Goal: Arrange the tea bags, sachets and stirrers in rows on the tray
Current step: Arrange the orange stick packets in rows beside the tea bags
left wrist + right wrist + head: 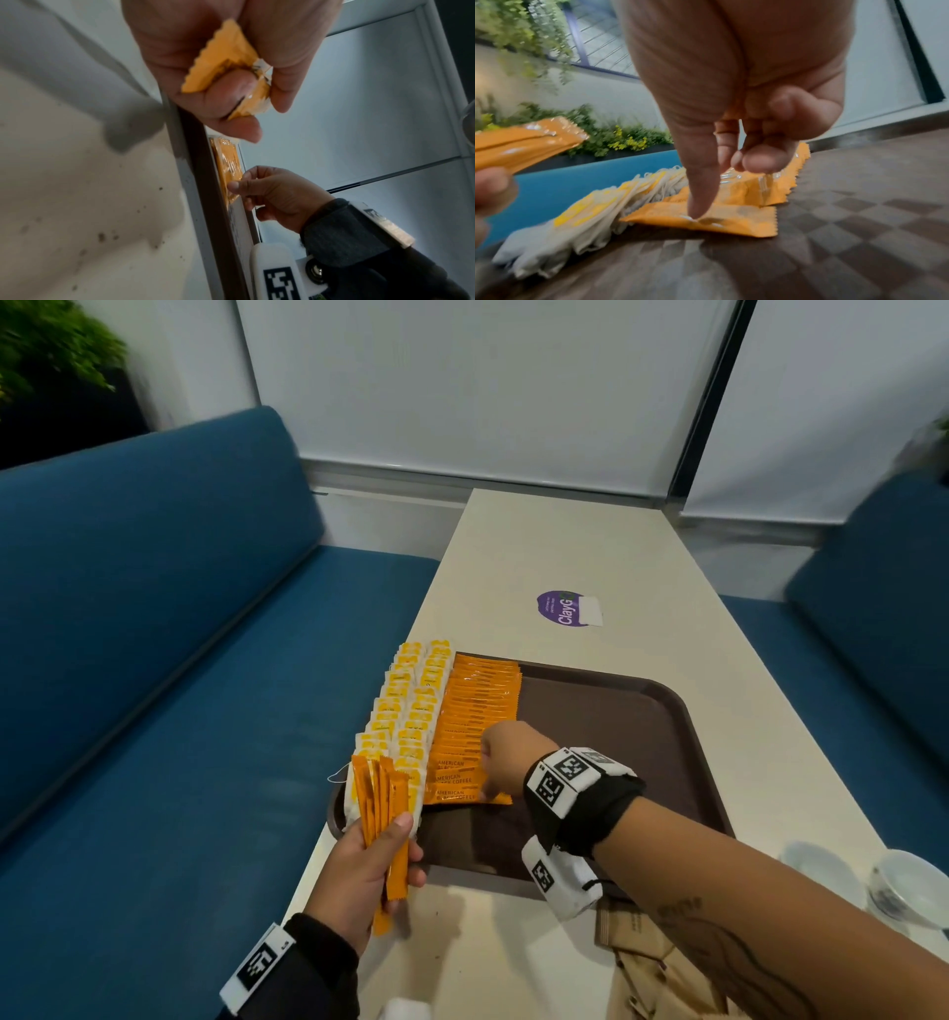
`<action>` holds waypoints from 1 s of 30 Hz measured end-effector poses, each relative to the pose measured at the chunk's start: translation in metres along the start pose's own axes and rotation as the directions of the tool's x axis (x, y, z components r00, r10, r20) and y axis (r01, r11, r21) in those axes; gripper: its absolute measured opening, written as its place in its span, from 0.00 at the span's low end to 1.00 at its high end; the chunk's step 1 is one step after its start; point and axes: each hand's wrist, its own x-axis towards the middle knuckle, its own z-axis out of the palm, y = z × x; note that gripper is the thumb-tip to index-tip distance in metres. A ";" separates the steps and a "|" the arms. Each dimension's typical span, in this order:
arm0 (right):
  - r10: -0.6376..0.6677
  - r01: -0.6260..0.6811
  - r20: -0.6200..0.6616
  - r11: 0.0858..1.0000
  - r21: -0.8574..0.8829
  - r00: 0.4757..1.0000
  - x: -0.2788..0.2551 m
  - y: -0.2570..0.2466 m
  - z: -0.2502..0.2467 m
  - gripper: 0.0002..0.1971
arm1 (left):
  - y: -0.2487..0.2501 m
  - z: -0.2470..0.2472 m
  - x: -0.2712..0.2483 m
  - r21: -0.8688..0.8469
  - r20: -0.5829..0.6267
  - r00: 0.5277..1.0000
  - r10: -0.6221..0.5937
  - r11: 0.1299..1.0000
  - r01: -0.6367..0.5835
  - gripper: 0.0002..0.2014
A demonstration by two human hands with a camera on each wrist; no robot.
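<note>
A brown tray (590, 721) lies on the white table. Two rows of white tea bags (405, 711) with yellow labels run along its left side, beside a row of overlapping orange sachets (477, 706). My left hand (369, 860) grips a bundle of orange sachets (382, 803) over the tray's near left corner. My right hand (506, 755) is at the near end of the orange row. In the right wrist view its straight thumb (700, 182) presses the nearest sachet (731, 221) flat, with the other fingers curled above it, empty.
Brown paper packets (647, 968) lie under my right forearm at the table's front. White cups (909, 886) stand at the right edge. A purple round sticker (560, 607) is beyond the tray. Blue benches (154, 660) flank the table. The tray's right half shows bare checkered surface (834, 233).
</note>
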 end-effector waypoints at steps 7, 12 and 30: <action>-0.125 0.121 -0.036 0.988 -0.098 0.991 0.004 -0.020 0.008 0.17 | -0.001 0.003 -0.002 0.027 0.013 1.000 0.014 1.000 -0.015 0.10; -0.088 0.085 -0.017 0.987 -0.136 0.996 0.011 -0.022 0.007 0.15 | -0.002 0.000 -0.001 0.041 0.014 1.000 0.017 0.999 -0.018 0.11; -0.052 0.106 -0.147 0.917 0.385 0.988 -0.029 -0.003 -0.016 0.06 | 0.002 0.003 -0.002 0.003 0.059 0.998 0.033 0.999 -0.033 0.10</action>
